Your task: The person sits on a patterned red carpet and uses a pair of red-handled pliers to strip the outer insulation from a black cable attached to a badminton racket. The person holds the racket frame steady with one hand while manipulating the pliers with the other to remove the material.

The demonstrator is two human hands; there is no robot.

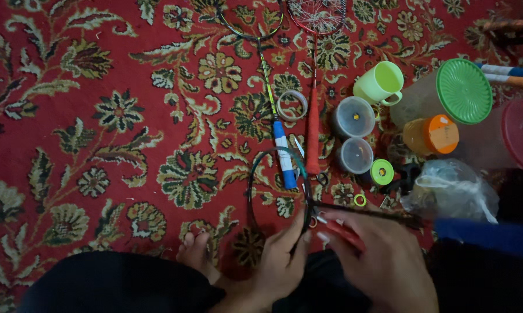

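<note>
A dark, unstrung badminton racket lies across my lap. Its hoop (254, 191) rests on the carpet and its shaft (383, 213) runs right to a blurred blue grip (487, 236). My left hand (284, 255) pinches the racket where hoop and shaft join. My right hand (383, 264) is right beside it, fingers closed around a slim red tool (344, 233) held against the shaft. My bare foot (194, 250) rests left of my hands.
Two more rackets lie on the red patterned carpet (99, 87), one with a blue grip (284, 153), one with a red grip (312, 136). Nearby are a tape roll (291, 105), a green mug (380, 82), two small clear tubs (354, 116), a green spool (382, 172), lidded jars (463, 91) and a plastic bag (450, 188).
</note>
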